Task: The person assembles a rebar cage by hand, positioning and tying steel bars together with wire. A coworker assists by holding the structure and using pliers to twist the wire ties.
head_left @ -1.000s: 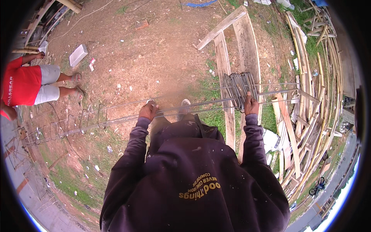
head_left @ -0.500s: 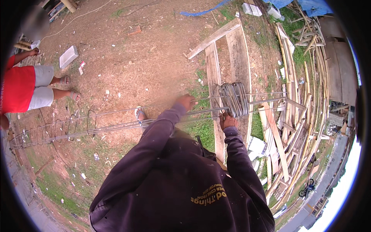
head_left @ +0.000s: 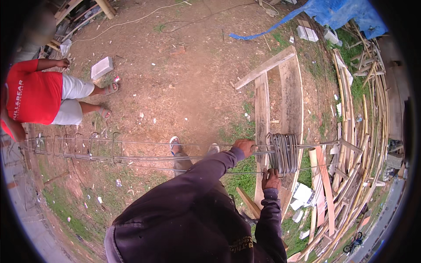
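Note:
A tight bundle of bent steel stirrups (head_left: 284,153) hangs around long rebar rods (head_left: 318,144), above a wooden plank frame. My left hand (head_left: 244,147) is closed on a rod just left of the bundle. My right hand (head_left: 271,179) grips the near lower edge of the stirrups, its fingertips partly hidden against the rings. Farther left along the same rods, several spaced stirrups (head_left: 116,148) stand apart from one another.
At the far left stands a person in a red shirt (head_left: 37,94), beside the rods' end. The plank frame (head_left: 290,87) lies beneath the bundle. Bamboo poles and boards (head_left: 366,144) are piled at the right. A white block (head_left: 102,68) and blue tarp (head_left: 335,15) lie farther off.
My left hand has moved right along the rods, closer to the bundle. The stirrups sit more evenly lined up. My right hand stays at their near edge while the whole view has shifted.

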`<control>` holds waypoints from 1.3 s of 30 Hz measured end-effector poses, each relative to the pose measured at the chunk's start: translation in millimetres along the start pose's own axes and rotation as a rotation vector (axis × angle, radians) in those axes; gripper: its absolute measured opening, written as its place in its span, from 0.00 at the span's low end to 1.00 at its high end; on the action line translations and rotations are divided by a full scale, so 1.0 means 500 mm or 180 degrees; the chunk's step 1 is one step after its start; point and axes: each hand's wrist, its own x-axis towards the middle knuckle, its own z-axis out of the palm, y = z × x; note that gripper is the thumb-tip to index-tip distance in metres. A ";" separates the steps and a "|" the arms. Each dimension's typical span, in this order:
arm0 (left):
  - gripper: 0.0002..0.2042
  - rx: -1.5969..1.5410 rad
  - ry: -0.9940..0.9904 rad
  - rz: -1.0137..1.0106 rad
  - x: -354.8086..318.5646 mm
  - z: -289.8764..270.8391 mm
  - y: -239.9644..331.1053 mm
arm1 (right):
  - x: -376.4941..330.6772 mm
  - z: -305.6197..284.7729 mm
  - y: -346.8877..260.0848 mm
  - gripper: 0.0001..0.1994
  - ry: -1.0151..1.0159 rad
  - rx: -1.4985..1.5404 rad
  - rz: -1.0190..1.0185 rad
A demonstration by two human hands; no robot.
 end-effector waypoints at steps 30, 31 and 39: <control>0.10 0.0253 0.0503 -0.0022 0.038 0.034 -0.045 | 0.024 0.007 0.019 0.20 -0.0120 -0.0267 -0.0627; 0.10 0.0199 0.0389 -0.0085 0.035 0.039 -0.046 | 0.016 0.008 0.013 0.19 0.0232 -0.0253 -0.0662; 0.10 0.0040 0.0000 -0.0160 0.024 0.047 -0.065 | 0.000 0.043 0.041 0.20 -0.0002 -0.0010 -0.0666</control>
